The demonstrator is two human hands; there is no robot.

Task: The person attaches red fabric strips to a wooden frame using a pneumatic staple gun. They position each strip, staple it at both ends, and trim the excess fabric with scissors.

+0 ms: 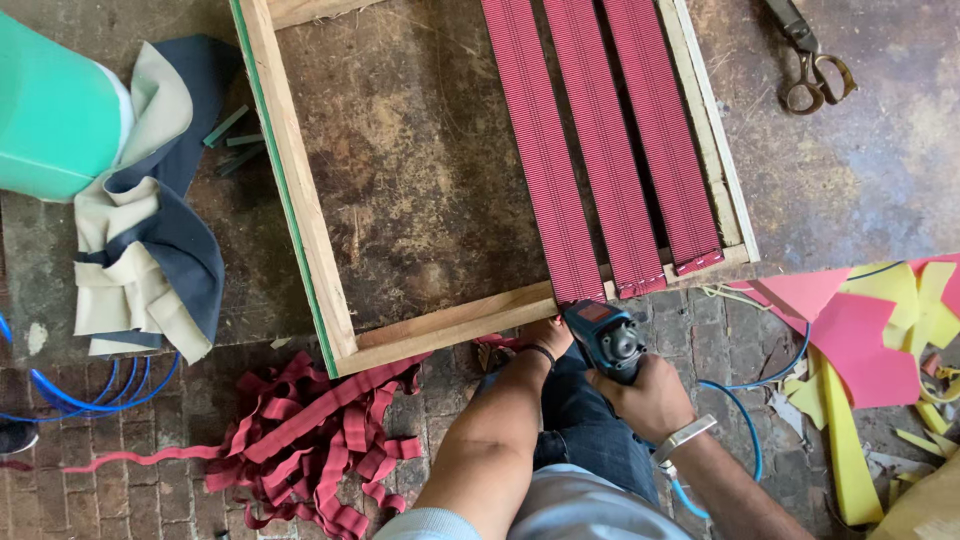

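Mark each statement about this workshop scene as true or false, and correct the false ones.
1. Three red webbing strips lie across the wooden frame. True.
2. The right hand holds a hammer. False: it grips a blue and black staple gun with a blue hose attached.
3. The scissors lie on the floor at the upper right, apart from both hands. True.
4. The left hand rests on the scissors. False: it is at the near rail of the frame, by the end of the leftmost strip.
5. The loose pile of red webbing lies inside the frame. False: it lies on the brick floor, outside the frame's near rail.
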